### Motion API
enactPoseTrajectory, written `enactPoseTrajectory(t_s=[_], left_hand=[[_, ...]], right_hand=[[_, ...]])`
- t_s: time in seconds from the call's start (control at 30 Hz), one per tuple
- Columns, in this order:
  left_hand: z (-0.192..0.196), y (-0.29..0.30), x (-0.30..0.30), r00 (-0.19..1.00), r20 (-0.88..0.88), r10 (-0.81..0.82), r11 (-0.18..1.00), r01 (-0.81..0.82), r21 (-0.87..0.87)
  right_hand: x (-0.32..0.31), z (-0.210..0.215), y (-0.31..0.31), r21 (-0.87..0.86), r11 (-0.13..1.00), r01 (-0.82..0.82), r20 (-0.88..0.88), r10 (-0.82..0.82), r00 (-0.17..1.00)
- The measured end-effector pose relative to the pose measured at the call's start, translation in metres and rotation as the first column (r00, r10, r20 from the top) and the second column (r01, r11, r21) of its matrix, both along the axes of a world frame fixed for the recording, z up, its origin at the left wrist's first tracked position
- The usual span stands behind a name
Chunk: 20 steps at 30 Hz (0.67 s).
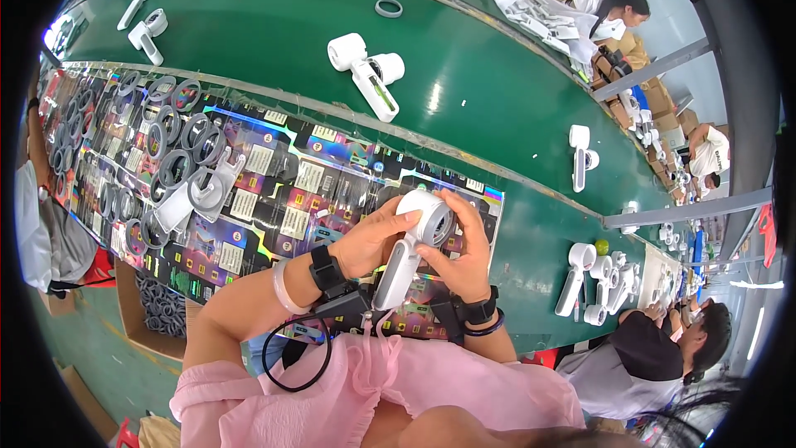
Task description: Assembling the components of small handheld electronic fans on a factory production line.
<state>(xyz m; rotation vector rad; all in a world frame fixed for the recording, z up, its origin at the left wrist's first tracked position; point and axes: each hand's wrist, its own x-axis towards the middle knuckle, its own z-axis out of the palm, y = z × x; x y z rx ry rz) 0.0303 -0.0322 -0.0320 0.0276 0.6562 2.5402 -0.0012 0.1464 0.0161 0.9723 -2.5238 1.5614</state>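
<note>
Grey rubbery rings [170,129] are heaped at the left on glossy iridescent packaging sheets [274,174] patched with pale rectangular labels. Over these sheets, at the near edge of the green conveyor belt [464,75], a smooth white plastic handheld fan [410,249] is gripped: its handle is wrapped by the left hand [373,241], and its round head is pinched by the right hand [460,253], fingers curled.

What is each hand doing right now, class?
Left hand: closed on the white handheld fan.
Right hand: closed on the same fan's round head.
</note>
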Motion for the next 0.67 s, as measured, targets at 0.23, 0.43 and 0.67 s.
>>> enactPoseTrajectory(t_s=[0.23,0.43,0.67], left_hand=[[0.0004,0.0016,0.0001,1.000,0.018,0.020,0.999,-0.019,-0.029],[0.0008,0.0001,0.0012,1.000,0.018,-0.005,1.000,0.005,-0.018],[0.0032,-0.0024,0.0020,1.000,-0.002,-0.005,0.999,0.004,-0.050]], right_hand=[[0.0015,-0.0023,0.0005,-0.013,0.999,0.035,0.061,-0.034,0.998],[0.0026,-0.0023,-0.0008,0.002,0.999,0.052,0.037,-0.052,0.998],[0.0037,-0.0029,-0.0006,-0.005,0.999,0.043,0.025,-0.043,0.999]])
